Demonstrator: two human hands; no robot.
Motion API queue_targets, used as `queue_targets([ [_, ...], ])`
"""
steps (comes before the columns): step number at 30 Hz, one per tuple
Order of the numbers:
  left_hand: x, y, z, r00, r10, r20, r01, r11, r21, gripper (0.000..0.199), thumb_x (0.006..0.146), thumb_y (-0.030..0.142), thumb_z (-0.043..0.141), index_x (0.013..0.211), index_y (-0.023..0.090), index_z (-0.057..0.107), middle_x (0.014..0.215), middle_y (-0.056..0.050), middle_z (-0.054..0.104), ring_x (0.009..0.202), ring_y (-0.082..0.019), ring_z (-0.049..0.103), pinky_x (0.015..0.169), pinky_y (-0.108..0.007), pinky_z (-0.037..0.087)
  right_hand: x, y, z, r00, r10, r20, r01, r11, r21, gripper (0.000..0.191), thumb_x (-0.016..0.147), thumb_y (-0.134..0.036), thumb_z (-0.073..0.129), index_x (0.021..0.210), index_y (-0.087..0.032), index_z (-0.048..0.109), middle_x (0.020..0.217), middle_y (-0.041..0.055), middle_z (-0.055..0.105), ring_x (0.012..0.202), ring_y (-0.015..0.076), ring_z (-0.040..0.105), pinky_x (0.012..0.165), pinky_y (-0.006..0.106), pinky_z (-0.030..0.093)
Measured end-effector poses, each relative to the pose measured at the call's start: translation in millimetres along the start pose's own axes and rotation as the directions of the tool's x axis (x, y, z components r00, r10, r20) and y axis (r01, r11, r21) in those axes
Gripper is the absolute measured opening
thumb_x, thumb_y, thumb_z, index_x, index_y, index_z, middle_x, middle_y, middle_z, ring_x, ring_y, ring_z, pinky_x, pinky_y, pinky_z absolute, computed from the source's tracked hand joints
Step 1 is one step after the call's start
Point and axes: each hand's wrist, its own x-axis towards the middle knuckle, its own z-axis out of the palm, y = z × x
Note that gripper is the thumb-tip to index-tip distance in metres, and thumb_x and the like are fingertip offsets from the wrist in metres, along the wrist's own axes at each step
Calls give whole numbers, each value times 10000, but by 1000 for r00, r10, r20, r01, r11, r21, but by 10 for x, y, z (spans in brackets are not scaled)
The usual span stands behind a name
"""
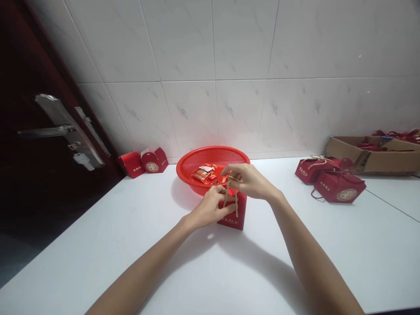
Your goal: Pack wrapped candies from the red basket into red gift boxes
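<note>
A small red gift box (234,220) with gold lettering stands on the white table in front of me. Around its upper front is my left hand (215,205), thumb and fingers closed on it. A tan twisted cord (236,205) hangs in a loop down the box's front. Above the box, my right hand (247,179) pinches the upper part of this cord. Just behind both hands sits a red plastic basket (187,159) with several wrapped sweets (202,174) inside. My fingers hide much of the box's top.
Two open red boxes (154,161) stand by the wall at left. On the right are two closed red gift boxes (341,186) with cord or ribbon. Behind them lies a cardboard carton (377,162) holding dark red items. A dark door (29,144) with a metal handle borders the table's left.
</note>
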Motion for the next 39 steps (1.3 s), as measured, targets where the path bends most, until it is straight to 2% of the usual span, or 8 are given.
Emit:
queue_targets([
  [6, 3, 4, -4, 1000, -19, 25, 19, 1000, 10, 287, 897, 486, 615, 961, 289, 813, 989, -88, 614, 1043, -295, 550, 942, -449, 504, -5, -25, -1, 1000, -7, 18, 6, 999, 37, 308, 784, -2, 510, 955, -200, 674, 706, -7, 688, 671, 149, 642, 655, 269, 452],
  [16, 9, 32, 5, 997, -45, 60, 43, 998, 35, 274, 916, 465, 607, 984, 289, 807, 1002, -80, 583, 1065, -296, 529, 958, -466, 476, 1, -56, -4, 999, -44, -30, 45, 999, 16, 317, 754, 18, 533, 914, -183, 718, 712, 0, 703, 693, 143, 646, 706, 283, 488],
  [20, 13, 32, 2, 997, -53, 50, 51, 998, 30, 258, 904, 456, 632, 1021, 298, 799, 1078, -87, 589, 1127, -321, 528, 1012, -505, 453, -12, -70, -12, 997, -71, -27, 72, 997, 18, 315, 749, 15, 547, 896, -192, 733, 815, 19, 734, 761, 153, 665, 730, 285, 502],
  [25, 11, 32, -14, 995, -64, 81, 64, 998, 4, 265, 901, 461, 639, 1021, 275, 784, 1256, -97, 585, 1257, -352, 470, 1069, -537, 410, -29, -74, -38, 996, -91, 23, 92, 996, -6, 271, 763, -17, 588, 925, -192, 715, 833, 14, 722, 783, 153, 649, 712, 275, 489],
  [29, 0, 28, -18, 996, -52, 68, 55, 998, -43, 224, 874, 429, 676, 976, 247, 757, 1312, -89, 574, 1228, -336, 492, 1027, -488, 452, -40, -83, -48, 988, -125, 92, 132, 988, -76, 135, 811, -99, 604, 869, -187, 688, 805, 11, 689, 751, 152, 611, 670, 279, 459],
  [32, -4, 22, -27, 995, -67, 79, 70, 997, -29, 234, 862, 443, 685, 992, 266, 766, 1326, -85, 558, 1219, -347, 496, 1019, -501, 451, -54, -100, -58, 987, -117, 115, 127, 988, -85, 159, 811, -87, 589, 883, -193, 683, 817, 13, 696, 765, 158, 622, 695, 290, 471],
  [36, 2, 18, -43, 991, -92, 93, 92, 996, -1, 325, 851, 529, 676, 1040, 290, 790, 1213, -96, 576, 1191, -360, 508, 1017, -519, 444, -68, -99, -84, 994, -101, 29, 102, 994, -35, 273, 767, -11, 554, 921, -199, 679, 861, 17, 721, 792, 156, 652, 705, 278, 496],
  [39, 5, 22, -51, 993, -69, 93, 70, 997, -7, 319, 851, 502, 681, 1071, 299, 788, 1089, -81, 589, 1112, -327, 543, 1007, -511, 445, -64, -76, -94, 993, -114, -15, 113, 993, -26, 294, 723, 13, 560, 896, -197, 672, 849, 16, 715, 778, 153, 649, 691, 272, 501],
])
